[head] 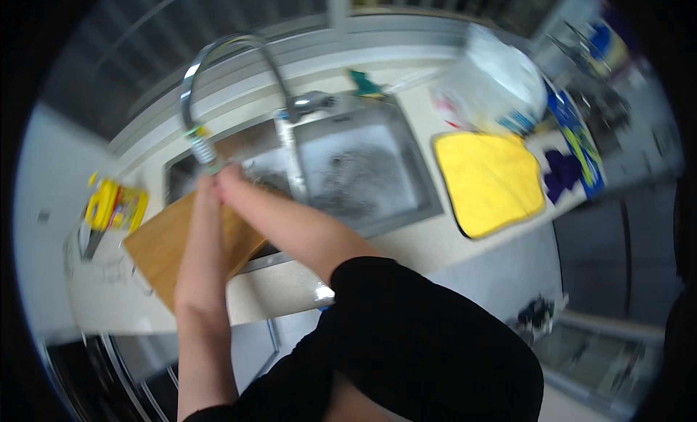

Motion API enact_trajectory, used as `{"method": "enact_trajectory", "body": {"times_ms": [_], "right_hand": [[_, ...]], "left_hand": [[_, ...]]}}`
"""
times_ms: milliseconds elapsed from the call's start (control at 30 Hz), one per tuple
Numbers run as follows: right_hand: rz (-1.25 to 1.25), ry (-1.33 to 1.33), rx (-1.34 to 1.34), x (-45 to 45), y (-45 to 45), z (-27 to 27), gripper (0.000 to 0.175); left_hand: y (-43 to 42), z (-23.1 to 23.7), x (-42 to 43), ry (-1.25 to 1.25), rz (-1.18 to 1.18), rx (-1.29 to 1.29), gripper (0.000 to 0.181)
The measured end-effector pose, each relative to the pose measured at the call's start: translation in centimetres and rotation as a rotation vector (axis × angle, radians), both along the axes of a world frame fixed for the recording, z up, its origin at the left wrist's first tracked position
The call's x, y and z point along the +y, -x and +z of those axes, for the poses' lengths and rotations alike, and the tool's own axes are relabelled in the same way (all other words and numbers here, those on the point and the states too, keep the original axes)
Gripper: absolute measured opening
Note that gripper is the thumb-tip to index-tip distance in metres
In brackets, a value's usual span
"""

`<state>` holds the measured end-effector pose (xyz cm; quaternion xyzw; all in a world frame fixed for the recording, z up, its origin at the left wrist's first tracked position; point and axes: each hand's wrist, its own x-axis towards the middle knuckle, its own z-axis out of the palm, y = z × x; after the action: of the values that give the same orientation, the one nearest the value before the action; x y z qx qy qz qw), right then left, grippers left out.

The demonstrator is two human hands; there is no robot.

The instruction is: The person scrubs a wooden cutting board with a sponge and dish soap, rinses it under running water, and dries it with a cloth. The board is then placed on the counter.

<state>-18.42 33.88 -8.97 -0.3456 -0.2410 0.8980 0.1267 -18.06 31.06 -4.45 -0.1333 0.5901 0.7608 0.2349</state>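
My left hand (pixel 208 183) and my right hand (pixel 231 174) are close together beneath the nozzle of the arched faucet (pixel 202 149), over the left basin of the steel sink. Both are blurred, and what their fingers hold, if anything, cannot be made out. Under my forearms a wooden cutting board (pixel 158 242) lies aslant across the left basin's edge and the counter. Greyish water with foam or bubbles (pixel 362 174) stands in the right basin. Behind that basin, a green scouring sponge (pixel 364 83) rests near the faucet's base.
A yellow cloth (pixel 490 182) lies on the counter right of the sink, with a white plastic bag (pixel 493 89) behind it and a dark purple cloth (pixel 562 174) beside it. At the left stands a yellow bottle (pixel 114 205). A window frame (pixel 392 32) runs behind the sink.
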Motion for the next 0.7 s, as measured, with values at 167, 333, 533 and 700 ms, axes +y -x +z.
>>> {"method": "enact_trajectory", "body": {"times_ms": [167,333,533,700], "right_hand": [[0.245,-0.752,-0.154,-3.3,-6.5,4.5,0.026],[0.383,-1.011,-0.080,1.0,-9.0,4.3,0.025],[0.662,-1.537,-0.139,6.9,-16.0,3.1,0.036],[0.518,-1.633,-0.165,16.2,-23.4,2.9,0.034]], "left_hand": [[1.7,-3.6,-5.5,-0.142,0.069,-0.277,0.029],[2.7,-5.5,-3.7,-0.174,0.017,-0.360,0.030],[0.3,-3.0,-1.6,-0.282,0.058,-0.452,0.034],[-1.9,0.8,-1.6,-0.446,0.110,-0.508,0.039]]}}
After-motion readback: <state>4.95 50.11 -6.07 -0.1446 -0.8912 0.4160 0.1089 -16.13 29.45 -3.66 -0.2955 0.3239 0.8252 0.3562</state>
